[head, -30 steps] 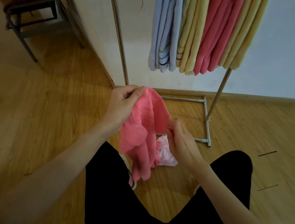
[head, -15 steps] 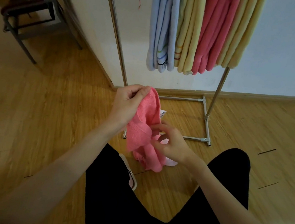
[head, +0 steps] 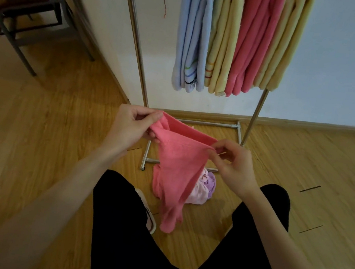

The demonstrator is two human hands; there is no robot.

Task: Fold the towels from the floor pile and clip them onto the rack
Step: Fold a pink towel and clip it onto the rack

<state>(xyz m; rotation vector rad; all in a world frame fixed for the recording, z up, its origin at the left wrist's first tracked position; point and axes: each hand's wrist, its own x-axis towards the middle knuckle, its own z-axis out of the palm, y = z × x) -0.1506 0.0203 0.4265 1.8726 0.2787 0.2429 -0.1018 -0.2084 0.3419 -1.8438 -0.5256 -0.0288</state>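
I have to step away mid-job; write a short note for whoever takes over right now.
Left hand pinches one top corner of the pink towel; right hand pinches the other end of the top edge. The towel hangs between them, unfolded, above the floor pile.
Done: blue, yellow and pink towels hang on the rack.
Left: fold this towel and clip it up, then do the light pink and purple ones in the pile.
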